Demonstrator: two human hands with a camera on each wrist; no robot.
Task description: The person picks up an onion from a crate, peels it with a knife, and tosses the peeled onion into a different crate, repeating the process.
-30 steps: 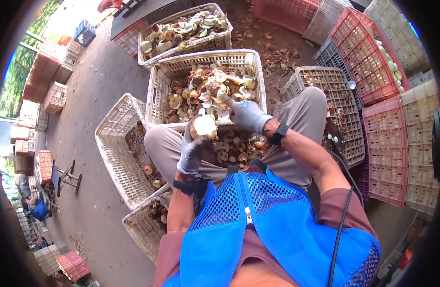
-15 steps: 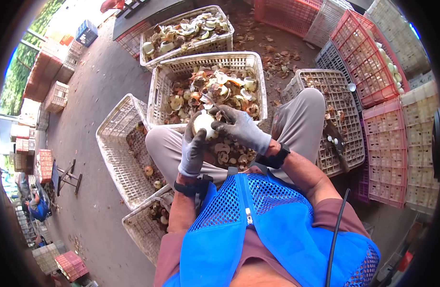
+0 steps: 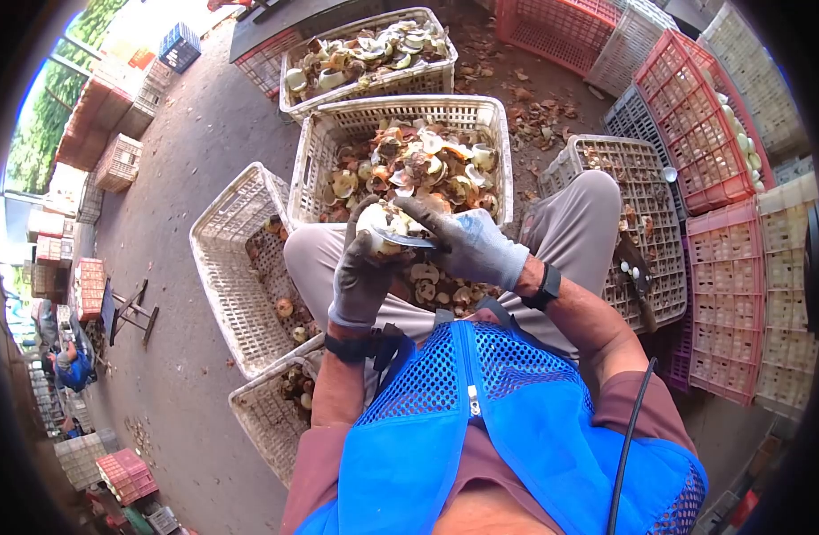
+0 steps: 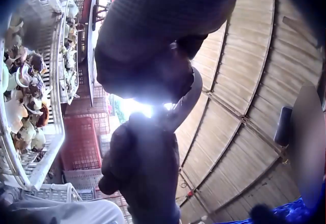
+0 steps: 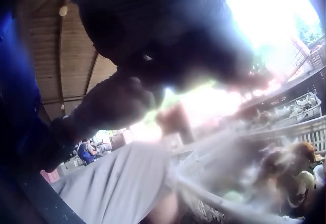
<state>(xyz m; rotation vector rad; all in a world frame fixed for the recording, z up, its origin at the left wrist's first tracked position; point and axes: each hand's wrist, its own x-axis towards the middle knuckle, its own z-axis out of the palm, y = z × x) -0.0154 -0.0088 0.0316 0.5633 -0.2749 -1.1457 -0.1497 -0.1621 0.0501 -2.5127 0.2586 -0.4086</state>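
Note:
In the head view a pale, partly peeled onion [image 3: 374, 223] sits in the gloved left hand [image 3: 360, 276], whose fingers curl round it. The gloved right hand [image 3: 472, 245] grips a knife with a curved metal blade [image 3: 405, 239], held against the onion. Both hands are over the near rim of a white crate [image 3: 507, 160] filled with peels and onion pieces [image 3: 418, 165]. Peeled pieces [image 3: 432, 285] lie between the legs below the hands. Both wrist views are dark and blurred, so finger detail is hidden there.
Another crate of peels [image 3: 369, 58] stands beyond. At the left is a white crate [image 3: 240, 241] with a few onions, and at the right an upturned-looking crate [image 3: 668, 285]. Stacked red crates [image 3: 695, 116] line the right side. A person in blue [image 3: 73, 368] is far left.
The right hand has come back from the peel crate to the onion, and the blade now shows across it. The view has shifted slightly.

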